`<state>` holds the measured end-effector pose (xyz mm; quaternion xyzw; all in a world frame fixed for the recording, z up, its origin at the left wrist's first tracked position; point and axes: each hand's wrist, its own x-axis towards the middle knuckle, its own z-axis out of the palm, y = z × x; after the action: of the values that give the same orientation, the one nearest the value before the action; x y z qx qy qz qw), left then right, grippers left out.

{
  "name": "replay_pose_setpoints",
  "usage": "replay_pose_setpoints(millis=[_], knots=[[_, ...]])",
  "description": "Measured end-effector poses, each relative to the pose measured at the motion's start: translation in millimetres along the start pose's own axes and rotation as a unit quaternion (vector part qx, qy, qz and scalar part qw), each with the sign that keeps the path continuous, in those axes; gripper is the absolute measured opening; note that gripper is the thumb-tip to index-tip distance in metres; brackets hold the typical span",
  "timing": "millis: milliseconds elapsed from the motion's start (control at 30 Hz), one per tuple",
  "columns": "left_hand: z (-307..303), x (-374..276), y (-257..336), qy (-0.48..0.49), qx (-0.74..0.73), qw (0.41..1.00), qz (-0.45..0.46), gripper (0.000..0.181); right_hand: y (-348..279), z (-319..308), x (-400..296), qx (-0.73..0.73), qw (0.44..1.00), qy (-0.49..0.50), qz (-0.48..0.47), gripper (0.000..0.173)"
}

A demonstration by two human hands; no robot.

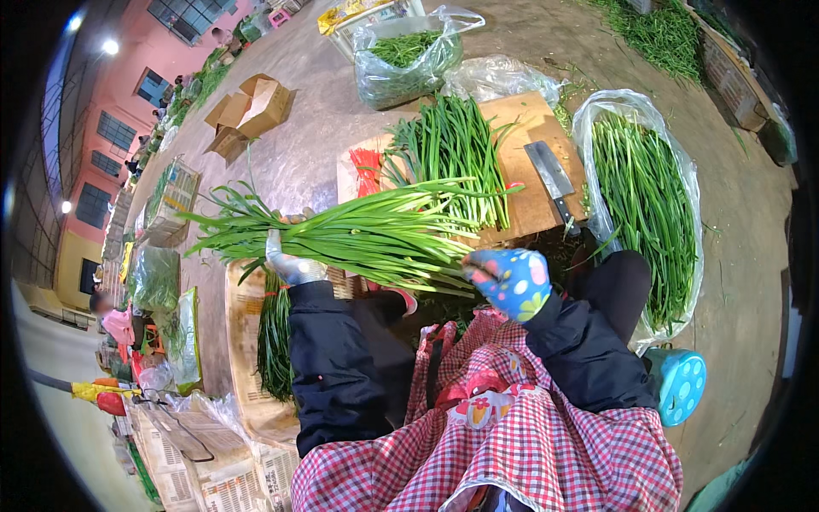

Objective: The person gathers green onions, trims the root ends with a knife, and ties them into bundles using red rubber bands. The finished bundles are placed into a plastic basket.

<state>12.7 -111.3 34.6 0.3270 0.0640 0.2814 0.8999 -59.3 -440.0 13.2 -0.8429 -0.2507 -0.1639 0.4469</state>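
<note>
A loose bunch of garlic chives (358, 233) lies sideways in front of me, leaves to the left and pale stem ends to the right. My left hand (293, 261), in a pale glove, is closed around its leafy part. At the stem ends is my right hand (508, 278), in a blue flowered glove, its curled fingers pinching some stalks. Beyond the bunch, a pile of garlic chives (457, 153) rests on a wooden board (534, 211). Red ties (366, 169) lie to the left of that pile. A cleaver (550, 173) lies on the board's right side, its black handle towards me.
An open plastic bag (691, 179) of garlic chives stands at my right, near a blue stool (681, 387). At my left, a plastic crate (243, 358) holds a tied bundle (275, 345). Further off are another bag of greens (409, 70) and a cardboard box (249, 112).
</note>
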Motion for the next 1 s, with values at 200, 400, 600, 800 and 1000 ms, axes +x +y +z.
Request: replay_pose_setpoints(millis=[200,400,600,800,1000], knots=[[-18.4,4.2,7.8,-0.025,-0.017,0.999,0.015,0.018,36.6,-5.4,-9.4,0.359,0.908,-0.005,0.216,0.015],[-13.9,-2.3,-2.4,0.018,-0.025,0.998,0.057,0.015,67.8,56.3,-48.8,0.650,0.682,0.002,0.335,0.033],[2.0,-10.0,7.7,0.001,-0.027,0.999,0.033,0.015,44.5,79.2,-27.0,0.600,0.735,-0.036,0.314,0.032],[-9.8,-12.0,-0.6,-0.128,-0.098,0.986,-0.047,0.019,60.2,118.4,-22.6,0.644,0.661,0.057,0.381,0.032],[26.5,-31.3,-2.9,-0.041,-0.049,0.997,-0.031,0.018,40.8,96.4,-24.9,0.638,0.623,0.072,0.446,0.032]])
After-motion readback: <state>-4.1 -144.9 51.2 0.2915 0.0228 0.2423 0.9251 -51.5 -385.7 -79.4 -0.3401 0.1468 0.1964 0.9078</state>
